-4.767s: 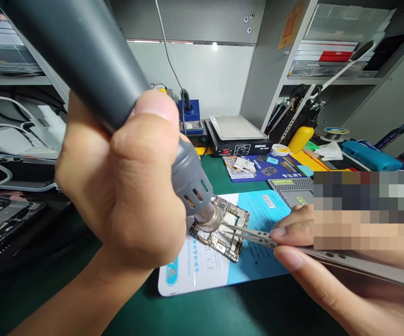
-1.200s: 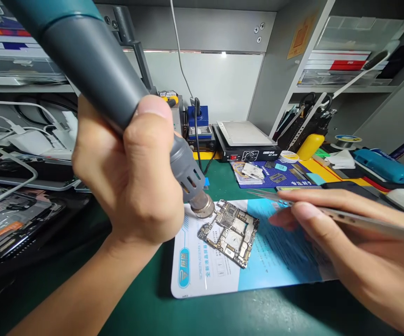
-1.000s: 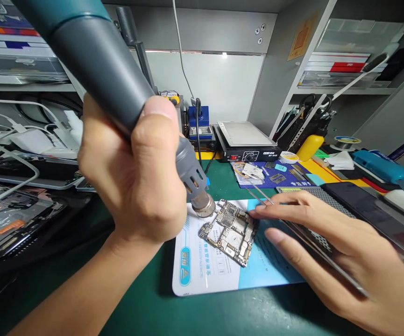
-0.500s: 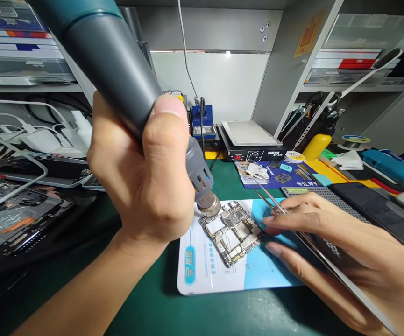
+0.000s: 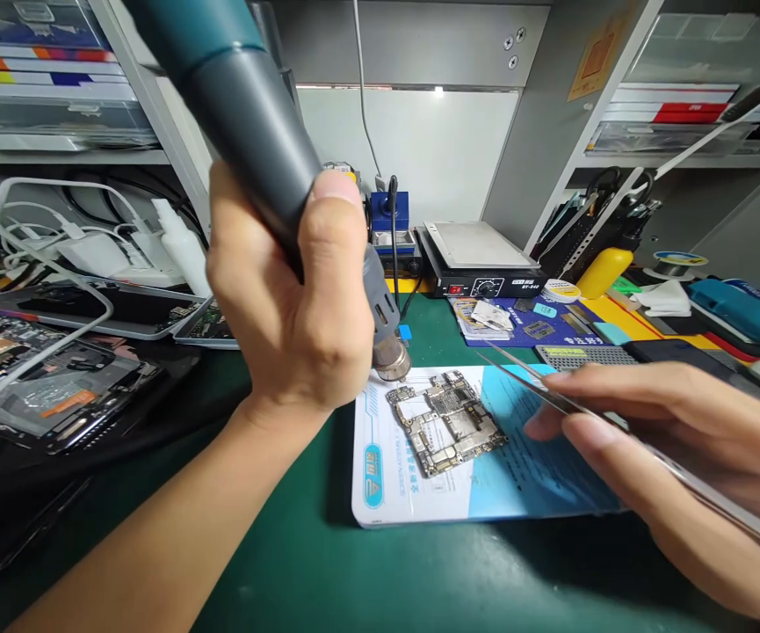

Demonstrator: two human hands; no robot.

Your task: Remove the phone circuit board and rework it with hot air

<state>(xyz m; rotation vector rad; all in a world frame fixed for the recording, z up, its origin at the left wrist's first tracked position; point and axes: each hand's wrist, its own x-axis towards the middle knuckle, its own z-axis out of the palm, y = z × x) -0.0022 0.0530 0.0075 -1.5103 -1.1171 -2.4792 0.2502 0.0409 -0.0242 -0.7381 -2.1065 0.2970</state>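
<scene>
My left hand (image 5: 293, 290) is wrapped round the grey and teal handle of a hot air gun (image 5: 254, 132). Its metal nozzle points down at the upper left corner of a phone circuit board (image 5: 449, 422), close above it; whether they touch I cannot tell. The board lies flat on a white and blue box (image 5: 517, 492), with open cut-outs in its middle. Between the thumb and fingers of my right hand (image 5: 656, 457) is a pair of metal tweezers (image 5: 564, 400). Their tips are slightly apart, right of the board and above the box.
Behind the box stands a heating plate (image 5: 481, 246) with a dial. Opened phones (image 5: 56, 378) and white cables (image 5: 43, 281) crowd the left. A blue mat (image 5: 517, 323) with small parts lies behind, and a yellow bottle (image 5: 607, 272) stands at the right.
My right hand with the tweezers has drawn right, away from the board, and the fingers have shifted on them. The nozzle has moved slightly back from the board. The whole view has shifted a little.
</scene>
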